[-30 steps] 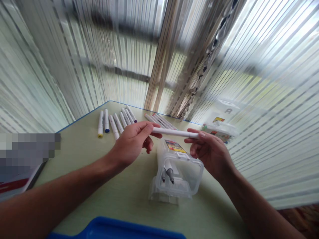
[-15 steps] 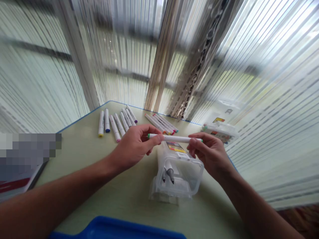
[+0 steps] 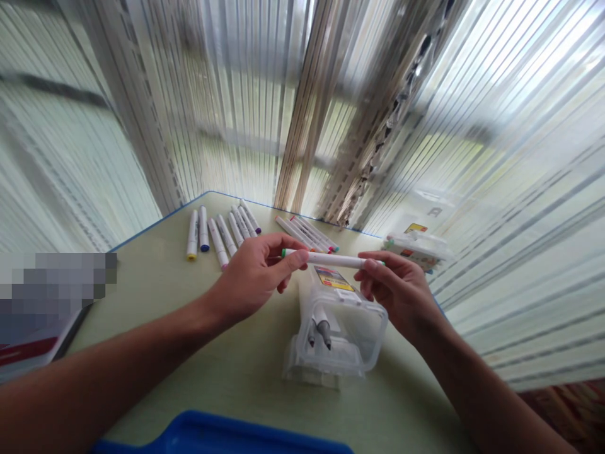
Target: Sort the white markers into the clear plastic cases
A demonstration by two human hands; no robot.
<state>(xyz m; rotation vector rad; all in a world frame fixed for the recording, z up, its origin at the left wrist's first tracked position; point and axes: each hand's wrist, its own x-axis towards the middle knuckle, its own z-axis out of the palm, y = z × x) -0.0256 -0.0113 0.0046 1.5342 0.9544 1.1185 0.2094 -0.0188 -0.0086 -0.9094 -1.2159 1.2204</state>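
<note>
A white marker (image 3: pixel 333 260) with green ends lies level between my two hands. My left hand (image 3: pixel 258 271) pinches its left end between thumb and fingers. The right end is gripped by the thumb and fingers of my right hand (image 3: pixel 397 277). Just below the marker, a clear plastic box (image 3: pixel 382 334) lies on its side with its opening facing me. Inside it are two uncapped-looking markers (image 3: pixel 323 329) with dark tips. A yellow and dark label (image 3: pixel 334 279) shows on the box's upper side.
Several white markers (image 3: pixel 227 234) lie at the back left of the table (image 3: pixel 189 359), and another group of markers (image 3: pixel 307 232) at the back middle. A second clear box (image 3: pixel 418 246) stands at the back right. A blue tray (image 3: pixel 227 435) lies at the front edge. String curtains (image 3: pixel 246 126) hang behind.
The marker and both hands have stayed nearly in place, with the marker raised very slightly. The curtain strings look shifted a little; the boxes and other markers have not moved.
</note>
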